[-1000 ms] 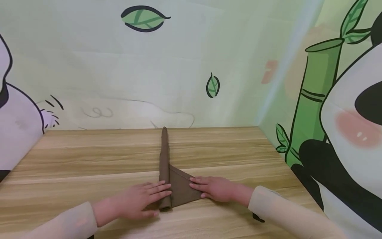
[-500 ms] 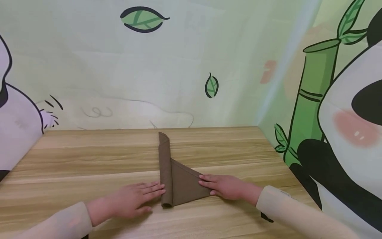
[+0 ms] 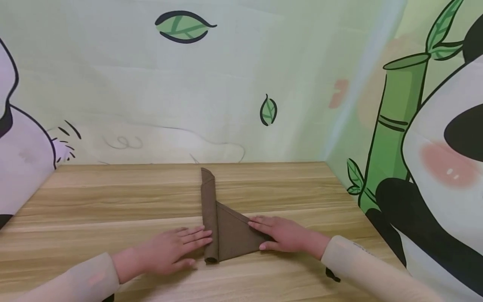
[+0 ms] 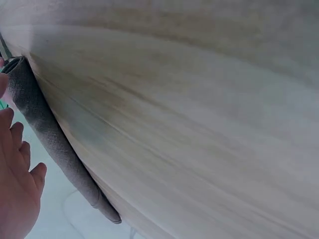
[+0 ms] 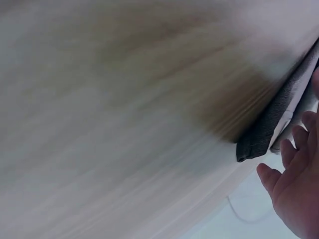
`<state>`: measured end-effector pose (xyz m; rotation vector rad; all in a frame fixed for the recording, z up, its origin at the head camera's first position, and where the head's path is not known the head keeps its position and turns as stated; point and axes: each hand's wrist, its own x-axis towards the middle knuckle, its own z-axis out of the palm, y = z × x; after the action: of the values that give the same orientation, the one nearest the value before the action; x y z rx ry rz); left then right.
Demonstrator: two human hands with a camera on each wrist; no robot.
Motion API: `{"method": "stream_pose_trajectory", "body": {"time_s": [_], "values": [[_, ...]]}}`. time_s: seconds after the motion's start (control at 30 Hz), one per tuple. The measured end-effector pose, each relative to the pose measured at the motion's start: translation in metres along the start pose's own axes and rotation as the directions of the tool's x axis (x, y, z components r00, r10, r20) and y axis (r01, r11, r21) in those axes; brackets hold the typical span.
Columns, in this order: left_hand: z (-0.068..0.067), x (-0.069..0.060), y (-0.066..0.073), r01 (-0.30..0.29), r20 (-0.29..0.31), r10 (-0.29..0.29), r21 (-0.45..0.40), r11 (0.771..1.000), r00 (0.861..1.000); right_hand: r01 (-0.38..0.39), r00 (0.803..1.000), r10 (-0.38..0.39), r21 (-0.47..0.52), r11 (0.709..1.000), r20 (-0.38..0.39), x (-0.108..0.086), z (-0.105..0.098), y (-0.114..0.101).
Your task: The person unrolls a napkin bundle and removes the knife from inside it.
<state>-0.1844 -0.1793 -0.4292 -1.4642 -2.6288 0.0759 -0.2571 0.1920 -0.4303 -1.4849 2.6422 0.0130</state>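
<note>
A brown cloth (image 3: 235,237) lies on the table, its left part rolled into a long narrow tube (image 3: 209,214) and its right part a flat triangular flap. My left hand (image 3: 162,251) is left of the tube's near end, its straight fingertips touching the tube's side. Over the flap's right corner rests my right hand (image 3: 288,235), fingers extended and covering that corner. The left wrist view shows the rolled cloth (image 4: 55,134) beside the left hand (image 4: 20,184). In the right wrist view, the cloth's edge (image 5: 264,129) appears beyond the right hand's fingers (image 5: 289,154).
The wood-grain table (image 3: 113,197) extends around the cloth. Behind it stands a pale green wall (image 3: 207,92) printed with leaves; a panda and bamboo (image 3: 396,117) are printed on the right wall. Light sleeves (image 3: 86,272) cover both forearms.
The tube looks wider and flatter at its far end than one second ago. My left fingers have slid left off its top to its side; the right hand has shifted right with the flap's corner.
</note>
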Motion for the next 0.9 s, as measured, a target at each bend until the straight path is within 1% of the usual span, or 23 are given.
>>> {"method": "stream_pose_trajectory", "body": {"time_s": [0.1, 0.17, 0.23, 0.3, 0.4, 0.5, 0.67, 0.8, 0.9], "values": [[-0.002, 0.006, 0.002, 0.029, 0.034, -0.027, -0.064, 0.998, 0.999, -0.017, 1.0, 0.017, 0.015, 1.0, 0.005, 0.007, -0.003, -0.003], [-0.003, 0.012, 0.004, 0.036, 0.062, -0.031, -0.084, 0.996, 0.998, -0.03, 0.999, 0.03, 0.02, 0.999, 0.019, 0.013, -0.005, -0.005], [-0.004, 0.019, 0.006, 0.029, 0.085, -0.022, -0.087, 0.996, 0.996, -0.032, 0.999, 0.031, 0.02, 0.999, 0.033, 0.021, -0.007, -0.007], [-0.004, 0.025, 0.008, 0.011, 0.099, -0.004, -0.071, 0.997, 0.995, -0.03, 0.998, 0.029, 0.021, 0.999, 0.049, 0.029, -0.008, -0.01], [-0.004, 0.031, 0.011, -0.013, 0.113, 0.018, -0.048, 0.999, 0.993, -0.022, 0.997, 0.021, 0.022, 1.0, 0.076, 0.041, -0.007, -0.013], [-0.004, 0.034, 0.012, -0.016, 0.14, 0.022, -0.048, 0.999, 0.99, -0.02, 0.994, 0.017, 0.033, 0.999, 0.107, 0.051, -0.004, -0.015], [-0.001, 0.038, 0.012, 0.013, 0.191, 0.007, -0.102, 0.995, 0.982, -0.025, 0.988, 0.022, 0.018, 1.0, 0.151, 0.06, 0.005, -0.016], [0.0, 0.038, 0.011, 0.021, 0.206, 0.003, -0.117, 0.993, 0.979, -0.041, 0.983, 0.037, 0.016, 0.999, 0.18, 0.061, 0.007, -0.016], [0.0, 0.037, 0.01, 0.022, 0.207, 0.001, -0.113, 0.993, 0.978, -0.041, 0.982, 0.039, 0.003, 0.999, 0.184, 0.061, 0.006, -0.016]]}}
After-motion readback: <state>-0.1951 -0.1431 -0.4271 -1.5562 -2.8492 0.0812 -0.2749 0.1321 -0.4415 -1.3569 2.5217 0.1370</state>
